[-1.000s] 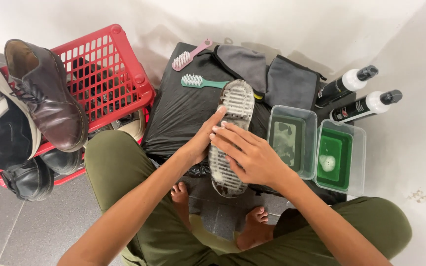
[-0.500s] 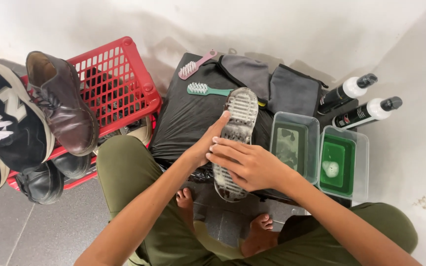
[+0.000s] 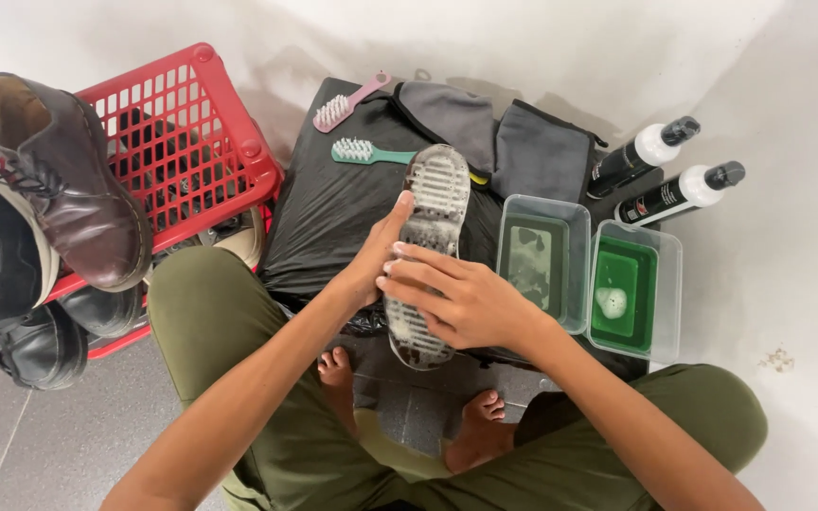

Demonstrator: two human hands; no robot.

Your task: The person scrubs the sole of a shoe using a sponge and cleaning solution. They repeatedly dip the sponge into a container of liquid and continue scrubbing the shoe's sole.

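Right hand (image 3: 461, 303) has slid down the sole (image 3: 428, 255) — toward the heel.
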